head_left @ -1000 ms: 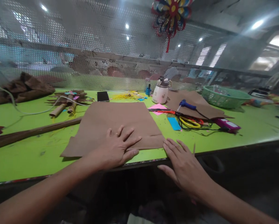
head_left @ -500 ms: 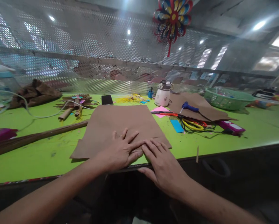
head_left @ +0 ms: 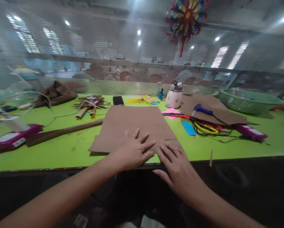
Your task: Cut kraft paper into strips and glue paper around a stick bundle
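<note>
Paper (head_left: pixel 134 118), brown, matte, roughly four-sided; laid on green table (head_left: pixel 68 155); touched by left hand (head_left: pixel 134 153), fingers spread, and right hand (head_left: pixel 176 164), fingers nearly together.

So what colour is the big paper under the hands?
The big paper is brown, best seen in the head view.

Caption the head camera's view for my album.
Left hand and right hand rest on a brown sheet on a green table, a blue glue gun to the right.
</note>
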A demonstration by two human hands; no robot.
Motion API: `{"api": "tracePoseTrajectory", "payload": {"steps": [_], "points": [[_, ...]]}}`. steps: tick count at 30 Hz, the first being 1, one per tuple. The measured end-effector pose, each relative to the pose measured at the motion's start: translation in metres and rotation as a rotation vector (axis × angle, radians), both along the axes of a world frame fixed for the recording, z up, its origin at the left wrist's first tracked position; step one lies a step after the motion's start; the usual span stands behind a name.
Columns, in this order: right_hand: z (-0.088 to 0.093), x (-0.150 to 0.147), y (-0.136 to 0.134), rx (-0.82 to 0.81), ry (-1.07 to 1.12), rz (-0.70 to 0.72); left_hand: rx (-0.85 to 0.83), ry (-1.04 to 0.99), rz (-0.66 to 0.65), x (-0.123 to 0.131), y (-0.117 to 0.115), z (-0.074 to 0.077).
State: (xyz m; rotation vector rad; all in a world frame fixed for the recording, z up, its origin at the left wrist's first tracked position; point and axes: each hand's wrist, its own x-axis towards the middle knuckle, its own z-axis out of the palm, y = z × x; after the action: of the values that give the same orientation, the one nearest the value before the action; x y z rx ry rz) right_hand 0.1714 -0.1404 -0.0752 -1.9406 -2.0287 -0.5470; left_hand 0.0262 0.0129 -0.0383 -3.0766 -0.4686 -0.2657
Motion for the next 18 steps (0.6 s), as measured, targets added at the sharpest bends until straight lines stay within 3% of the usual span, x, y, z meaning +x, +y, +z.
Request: {"api": "tracePoseTrajectory", "payload": {"steps": [3,8,18], "points": [[-0.006,0.003,0.001,0.055,-0.033,0.042,0.024,-0.025,-0.087,-0.002,-0.024,0.000],[-0.022,0.008,0.002,0.161,-0.039,0.089,0.029,-0.087,0.008,-0.009,-0.057,-0.006],[-0.030,0.001,0.003,0.182,-0.069,0.033,0.101,-0.034,0.022,-0.013,-0.060,-0.020]]}}
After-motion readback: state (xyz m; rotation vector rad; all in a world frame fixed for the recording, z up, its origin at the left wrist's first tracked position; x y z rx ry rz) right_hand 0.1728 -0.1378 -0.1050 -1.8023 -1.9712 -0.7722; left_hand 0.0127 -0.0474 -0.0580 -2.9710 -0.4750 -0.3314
